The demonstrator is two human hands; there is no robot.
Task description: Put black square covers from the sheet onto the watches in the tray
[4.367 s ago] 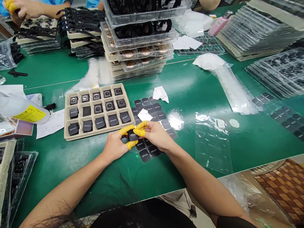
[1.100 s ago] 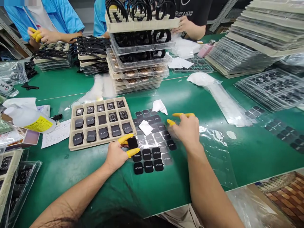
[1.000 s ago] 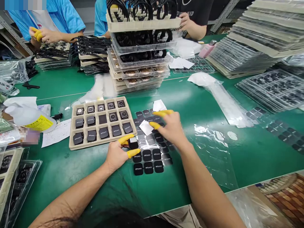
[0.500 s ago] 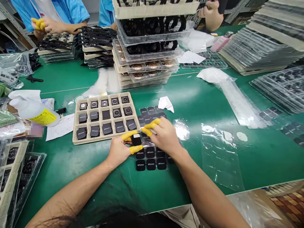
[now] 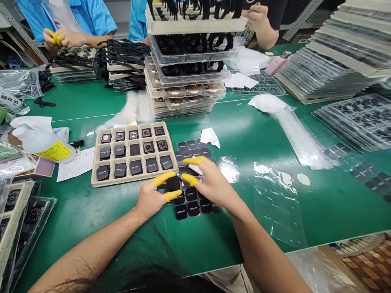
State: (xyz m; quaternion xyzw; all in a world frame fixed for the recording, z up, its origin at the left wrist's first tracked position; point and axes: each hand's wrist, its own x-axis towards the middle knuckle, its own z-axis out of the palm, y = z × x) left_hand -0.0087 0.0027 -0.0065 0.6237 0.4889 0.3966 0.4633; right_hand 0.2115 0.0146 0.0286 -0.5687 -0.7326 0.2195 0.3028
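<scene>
**Your Left Hand Is Holding a Small Watch by Its Edges**

Your left hand is gripping a square black watch body just past the tray's near edge, over the bench. Your thumb and finger are pressing its sides, perhaps so the dark flat face is staying free to touch. Yellow finger covers are wrapping your fingertips, likely to be keeping smudges off.

Your right hand is hovering just beside it, thumb and finger spread apart. A white piece is showing between them, but I cannot tell if you are touching it.

Black squares with white letters are lying in rows under and near your hands, probably so they are sitting close by. The beige tray is resting on your left. Its little slots are keeping the watches apart, maybe to stop them rubbing. Some watches are showing round backs; others are wearing black squares. The middle slot is holding just a flat dark square, so your watch may be belonging there.
</scene>
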